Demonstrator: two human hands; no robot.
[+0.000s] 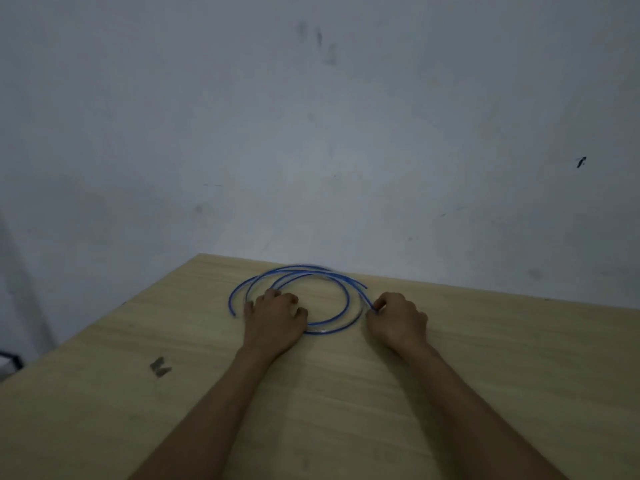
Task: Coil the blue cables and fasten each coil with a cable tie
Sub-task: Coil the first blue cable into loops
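Observation:
A thin blue cable (304, 271) lies in loose overlapping loops on the wooden table (485, 358), near its far edge. My left hand (273, 318) rests palm down on the left part of the loops, fingers curled over the strands. My right hand (398, 322) pinches the cable at the right side of the loops between thumb and fingers. One free end of the cable (234, 315) lies to the left of my left hand. No cable tie shows in view.
A grey wall (311, 133) rises just behind the table's far edge. A dark mark (160, 367) sits on the tabletop at the left. The table's left edge runs diagonally, with a dark object (10, 362) beyond it.

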